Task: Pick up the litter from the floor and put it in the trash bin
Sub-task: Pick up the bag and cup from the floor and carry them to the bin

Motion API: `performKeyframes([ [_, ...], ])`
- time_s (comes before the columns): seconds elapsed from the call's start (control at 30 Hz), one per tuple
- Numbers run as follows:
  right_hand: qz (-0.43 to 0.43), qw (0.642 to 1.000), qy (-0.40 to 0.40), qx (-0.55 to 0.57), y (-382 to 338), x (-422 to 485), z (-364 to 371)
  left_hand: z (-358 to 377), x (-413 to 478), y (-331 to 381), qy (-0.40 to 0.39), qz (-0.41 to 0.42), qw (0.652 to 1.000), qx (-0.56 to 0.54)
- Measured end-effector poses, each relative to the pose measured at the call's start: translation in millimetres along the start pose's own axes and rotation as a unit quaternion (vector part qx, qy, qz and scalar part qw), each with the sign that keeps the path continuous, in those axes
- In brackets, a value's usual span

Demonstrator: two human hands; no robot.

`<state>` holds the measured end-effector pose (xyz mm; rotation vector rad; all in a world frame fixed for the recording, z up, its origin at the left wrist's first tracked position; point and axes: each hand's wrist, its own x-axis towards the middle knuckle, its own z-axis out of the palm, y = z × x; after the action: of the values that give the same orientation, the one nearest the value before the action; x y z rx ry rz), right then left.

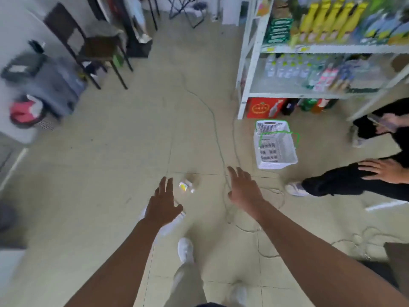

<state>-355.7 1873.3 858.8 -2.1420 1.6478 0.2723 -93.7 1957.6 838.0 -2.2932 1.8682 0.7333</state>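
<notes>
Small crumpled litter (187, 185) on the floor (110, 165), just past and right of left hand (164, 207) fingertips, nearer that than right hand (243, 187). Both spread wide, holding nothing. Long axis too blurry to call.

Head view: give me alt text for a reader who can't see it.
Both bare hands, left hand and right hand, reach open toward small litter on the tiled floor. A white basket sits beside stocked shelves.
</notes>
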Motion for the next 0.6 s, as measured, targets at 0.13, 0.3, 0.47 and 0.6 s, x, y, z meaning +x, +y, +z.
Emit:
performKeyframes([
  [0.13, -0.078, 0.996, -0.045, -0.021, -79.7, 33.2, 23.4, 15.9, -31.4, -72.0, 0.005, -0.089, 0.995, -0.035],
  [0.3, -0.113, 0.987, -0.106, -0.052, -156.3, 88.4, 64.4, 39.9, -21.9, -155.5, -0.003, -0.153, 0.984, -0.095],
  [0.47, -0.091, 0.983, -0.136, -0.080, -188.0, 173.4, 113.8, 82.7, 37.3, -232.6, -0.050, -0.185, 0.974, -0.121],
  [0.6, -0.075, 0.977, -0.182, -0.083, -195.6, 245.8, 183.8, 144.0, 89.0, -269.7, -0.089, -0.218, 0.962, -0.141],
])
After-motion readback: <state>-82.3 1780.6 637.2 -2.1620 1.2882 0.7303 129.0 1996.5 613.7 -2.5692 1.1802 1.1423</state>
